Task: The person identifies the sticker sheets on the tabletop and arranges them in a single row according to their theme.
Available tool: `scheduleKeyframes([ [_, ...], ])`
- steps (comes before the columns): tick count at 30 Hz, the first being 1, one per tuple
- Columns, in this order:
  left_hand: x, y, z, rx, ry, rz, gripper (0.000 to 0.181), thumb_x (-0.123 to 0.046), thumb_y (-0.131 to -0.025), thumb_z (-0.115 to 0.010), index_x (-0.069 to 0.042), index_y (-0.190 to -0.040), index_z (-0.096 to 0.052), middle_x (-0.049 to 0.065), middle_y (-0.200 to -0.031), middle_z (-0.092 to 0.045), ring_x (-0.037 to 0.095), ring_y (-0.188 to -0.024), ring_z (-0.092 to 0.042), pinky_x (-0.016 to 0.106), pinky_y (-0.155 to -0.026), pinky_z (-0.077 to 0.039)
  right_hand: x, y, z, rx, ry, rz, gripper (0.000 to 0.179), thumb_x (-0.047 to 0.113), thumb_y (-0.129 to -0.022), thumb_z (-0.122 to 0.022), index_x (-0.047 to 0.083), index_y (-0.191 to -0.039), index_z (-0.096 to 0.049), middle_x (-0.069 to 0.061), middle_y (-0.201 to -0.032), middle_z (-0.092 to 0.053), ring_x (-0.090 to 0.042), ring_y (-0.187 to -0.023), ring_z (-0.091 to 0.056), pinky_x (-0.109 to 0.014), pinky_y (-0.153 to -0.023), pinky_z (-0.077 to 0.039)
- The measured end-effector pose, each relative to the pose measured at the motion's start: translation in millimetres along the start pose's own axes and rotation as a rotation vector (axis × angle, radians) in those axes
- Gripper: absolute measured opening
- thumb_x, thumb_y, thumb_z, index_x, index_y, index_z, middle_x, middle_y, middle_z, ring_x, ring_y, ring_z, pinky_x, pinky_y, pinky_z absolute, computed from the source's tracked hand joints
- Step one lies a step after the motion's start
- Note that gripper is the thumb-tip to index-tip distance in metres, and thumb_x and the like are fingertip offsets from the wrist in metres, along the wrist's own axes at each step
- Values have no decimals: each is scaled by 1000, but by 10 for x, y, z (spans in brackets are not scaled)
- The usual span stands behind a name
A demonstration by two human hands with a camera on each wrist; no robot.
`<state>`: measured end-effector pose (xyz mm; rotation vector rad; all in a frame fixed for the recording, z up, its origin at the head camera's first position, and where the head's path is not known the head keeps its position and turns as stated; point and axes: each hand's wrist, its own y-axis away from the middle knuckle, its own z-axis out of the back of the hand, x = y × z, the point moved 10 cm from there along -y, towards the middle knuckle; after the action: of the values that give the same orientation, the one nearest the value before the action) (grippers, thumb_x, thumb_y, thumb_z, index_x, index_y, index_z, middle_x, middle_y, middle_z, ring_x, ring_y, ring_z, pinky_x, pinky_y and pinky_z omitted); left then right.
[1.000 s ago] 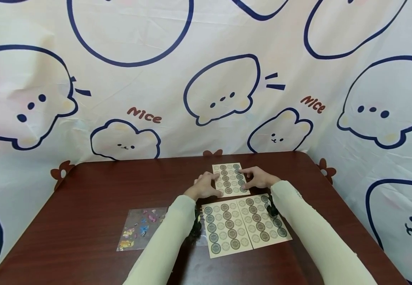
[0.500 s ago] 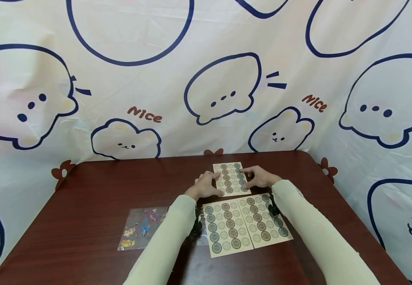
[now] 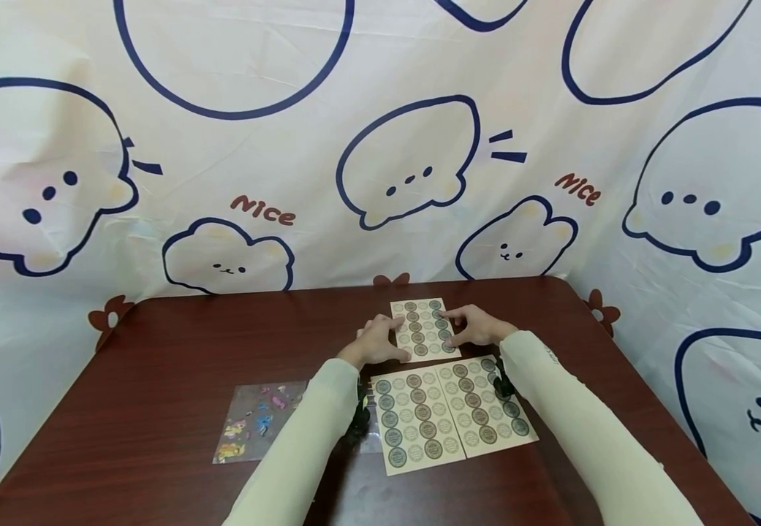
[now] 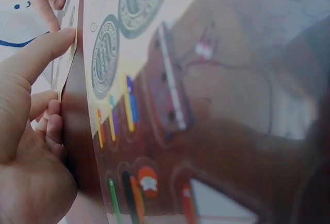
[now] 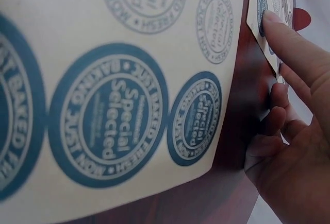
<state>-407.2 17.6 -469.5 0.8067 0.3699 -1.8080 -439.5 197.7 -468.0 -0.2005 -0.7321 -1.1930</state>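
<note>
A small cream sheet of round stickers (image 3: 425,330) lies at the back of the table between both hands. My left hand (image 3: 375,343) holds its left side, thumb on the near corner and a finger farther up the edge. At the opposite side my right hand (image 3: 480,326) grips the right edge, its thumb (image 5: 286,36) on the printed face and the other fingers curled beside the edge. Just nearer, two more sheets lie side by side, a left sticker sheet (image 3: 413,420) and a right sticker sheet (image 3: 485,403), printed with brown, teal and pale circles.
Left of the sheets, a clear plastic sheet (image 3: 248,409) with small colourful stickers lies partly behind the left sleeve (image 3: 317,431). Another clear sticker sheet (image 4: 147,180) shows in the left wrist view, partly under the round stickers. Patterned cloth (image 3: 314,168) hangs behind the dark wooden table (image 3: 156,365).
The hands and the small sticker sheet keep their places on the table. Only the head view shifts slightly.
</note>
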Motion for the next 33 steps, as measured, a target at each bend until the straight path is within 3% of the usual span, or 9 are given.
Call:
scheduleKeyframes([
  [8, -11, 14, -7, -8, -12, -3, 82, -29, -85, -82, -14, -155, -42, 13, -144, -46, 30, -124, -44, 46, -103, -32, 23, 30, -15, -2, -21, 12, 69, 12, -88, -79, 5, -149, -48, -12, -99, -55, -19, -80, -43, -28, -71, -39],
  [16, -54, -4, 6, -32, -76, -34, 75, -31, -86, -81, -16, -152, -48, 14, -136, -50, 28, -115, -45, 44, -95, -33, -16, 41, 8, -12, -23, -4, 67, 11, -90, -77, 6, -150, -48, -14, -107, -61, -18, -88, -52, -29, -79, -43],
  [27, -40, 30, -16, -50, -107, -22, 71, -33, -89, -79, -18, -151, -49, 10, -121, -55, 23, -101, -43, 40, -88, -30, -20, 64, -17, -43, -58, 8, 64, 9, -88, -78, 5, -147, -52, -7, -94, -53, -18, -79, -45, -30, -73, -39],
  [33, -66, 46, 2, -92, -60, -23, 67, -28, -88, -80, -16, -148, -53, 8, -122, -59, 23, -102, -45, 44, -94, -31, -4, 49, 6, -62, -41, 32, 63, 9, -89, -77, 1, -146, -52, -8, -91, -53, -17, -78, -45, -31, -74, -39],
])
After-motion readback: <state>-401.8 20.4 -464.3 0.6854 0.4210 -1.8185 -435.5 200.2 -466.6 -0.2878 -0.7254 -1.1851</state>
